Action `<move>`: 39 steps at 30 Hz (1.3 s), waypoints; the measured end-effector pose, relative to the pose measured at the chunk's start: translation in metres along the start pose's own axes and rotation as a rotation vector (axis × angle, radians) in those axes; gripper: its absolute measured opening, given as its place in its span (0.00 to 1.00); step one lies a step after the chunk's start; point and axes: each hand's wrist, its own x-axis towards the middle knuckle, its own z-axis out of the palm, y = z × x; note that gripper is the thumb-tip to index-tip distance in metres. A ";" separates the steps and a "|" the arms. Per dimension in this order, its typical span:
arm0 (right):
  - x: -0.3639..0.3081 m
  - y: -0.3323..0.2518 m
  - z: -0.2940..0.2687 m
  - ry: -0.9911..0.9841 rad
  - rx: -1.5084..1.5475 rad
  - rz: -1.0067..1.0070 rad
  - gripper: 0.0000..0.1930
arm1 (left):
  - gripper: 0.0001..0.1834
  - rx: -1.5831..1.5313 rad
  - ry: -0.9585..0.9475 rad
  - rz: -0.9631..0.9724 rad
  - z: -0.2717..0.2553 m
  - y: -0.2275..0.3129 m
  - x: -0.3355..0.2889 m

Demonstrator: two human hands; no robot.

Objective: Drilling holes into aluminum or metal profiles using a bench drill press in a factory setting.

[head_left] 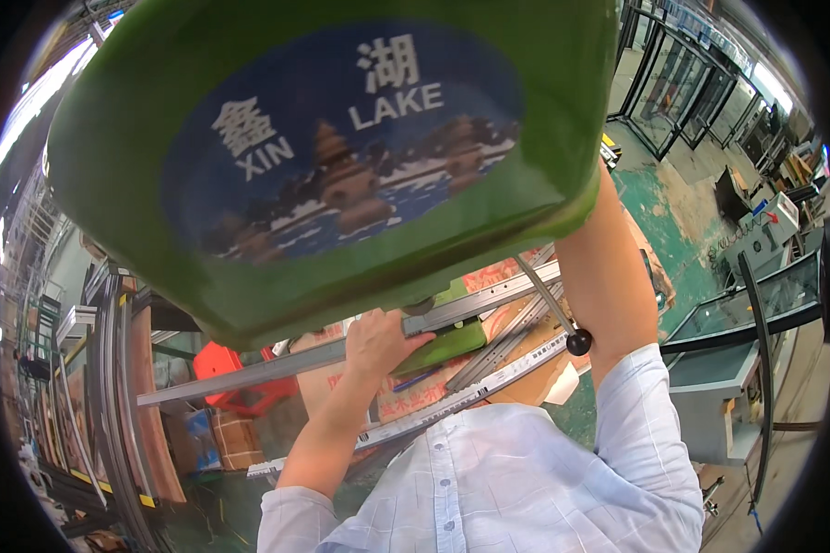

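A large green machine housing (563, 120) with a blue oval label fills the upper part of the head view, close to me. Below it, a long grey metal profile (258, 370) runs slantwise from lower left to upper right, across a green machine base (443, 348). My left hand (374, 343) is closed round this profile near its middle, thumb pointing right along it. From under the housing a thin metal lever with a black ball knob (578, 342) slopes down beside my right forearm. That forearm reaches up behind the housing's right side, which hides my right hand.
Several more metal strips (503, 355) lie on the work surface before me. A red plastic stool (240, 376) and a cardboard box (236, 440) stand at the left, near long profiles on a rack (124, 396). Black frames (673, 83) stand at the far right, a grey cabinet (710, 415) nearer.
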 end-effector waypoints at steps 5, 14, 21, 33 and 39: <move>-0.002 0.002 -0.008 0.033 0.107 -0.122 0.23 | 0.36 -0.036 0.051 0.016 -0.001 0.001 0.000; -0.022 -0.003 -0.009 0.096 0.177 -0.292 0.20 | 0.35 -0.055 0.205 0.087 -0.006 0.002 0.001; -0.055 -0.012 -0.017 0.005 0.455 -0.264 0.17 | 0.36 -0.055 -0.011 -0.050 -0.008 0.005 0.001; -0.060 -0.017 -0.018 0.001 0.458 -0.237 0.15 | 0.35 -0.014 0.040 -0.019 -0.003 0.004 0.001; -0.063 -0.016 -0.020 -0.111 0.589 -0.276 0.18 | 0.35 -0.039 -0.016 -0.042 -0.011 0.008 0.002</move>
